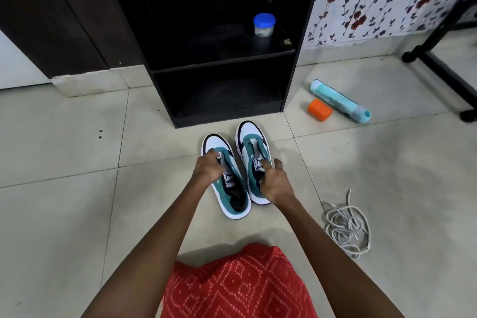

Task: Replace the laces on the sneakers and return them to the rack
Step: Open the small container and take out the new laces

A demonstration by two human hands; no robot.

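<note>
Fingers (213, 154) of the left hand (207, 169) curl over the tongue of the left sneaker (219, 142). The right hand (276, 183) grips the right sneaker (249, 132) with its thumb on the tongue label and its other fingers folded round the outer side; they seem to clasp it, though the heel is hidden beneath the palm. Both shoes stand side by side on the tiled floor (77, 152), toes just short of the bottom edge of the rack (227, 116). Its lowest shelf is dark and hard to read; a blue-lidded jar (264, 25) sits on the shelf above. White laces (346, 224) lie coiled to the right, well apart from the shoes. Farther right, an orange block (319, 110) lies just beside a teal tube (338, 99). Broad tile spreads left. Red patterned cloth (240, 286) is cut off at the near edge.
</note>
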